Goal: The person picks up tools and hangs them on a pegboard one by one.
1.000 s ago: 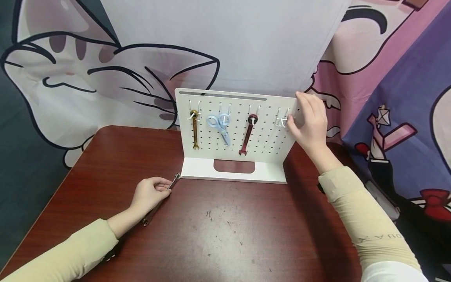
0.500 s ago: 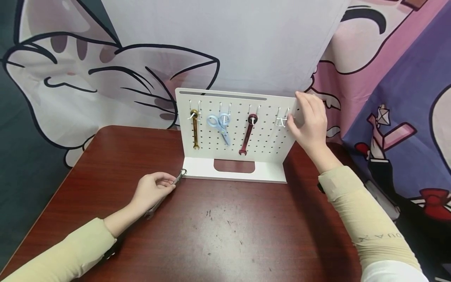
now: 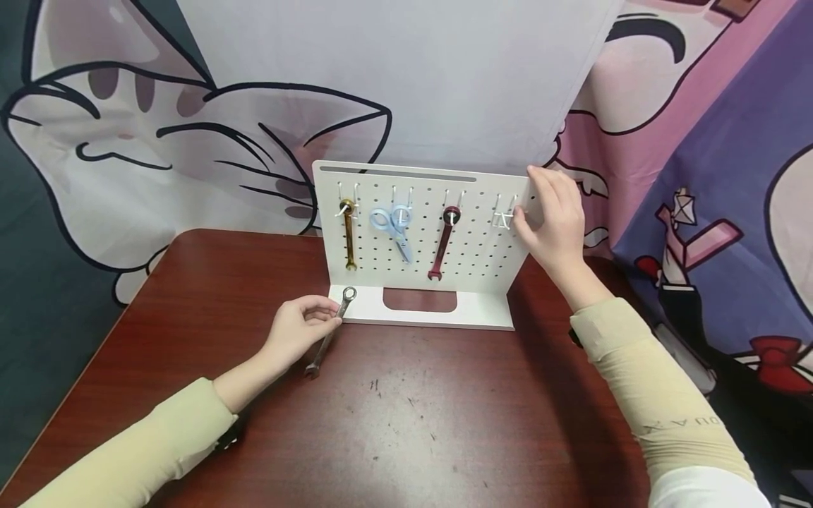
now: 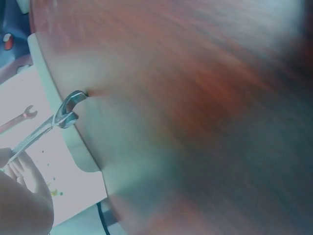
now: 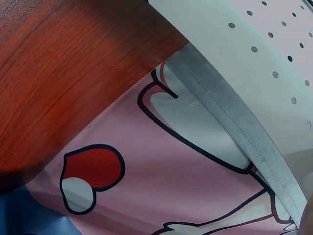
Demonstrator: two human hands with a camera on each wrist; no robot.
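My left hand (image 3: 298,330) pinches a silver combination wrench (image 3: 327,343) by its shank, in front of the base's left end. The ring end points up and away; the forked end (image 4: 68,110) hangs near the table side. A white pegboard stand (image 3: 419,264) stands upright on the table. My right hand (image 3: 559,222) grips its upper right edge, thumb in front. On the board's hooks hang a gold wrench (image 3: 349,240), light-blue scissors (image 3: 400,226) and a dark red wrench (image 3: 441,247). A bare white hook (image 3: 504,219) sits by my right thumb.
The stand rests on a reddish-brown wooden table (image 3: 394,423) with small dark marks. Cartoon-printed cloth (image 3: 254,162) hangs right behind the stand, and more printed cloth (image 3: 699,233) is at the right.
My left hand has carried the silver wrench rightward and slightly up, bringing its ring end over the stand's base. The right hand keeps its grip on the board.
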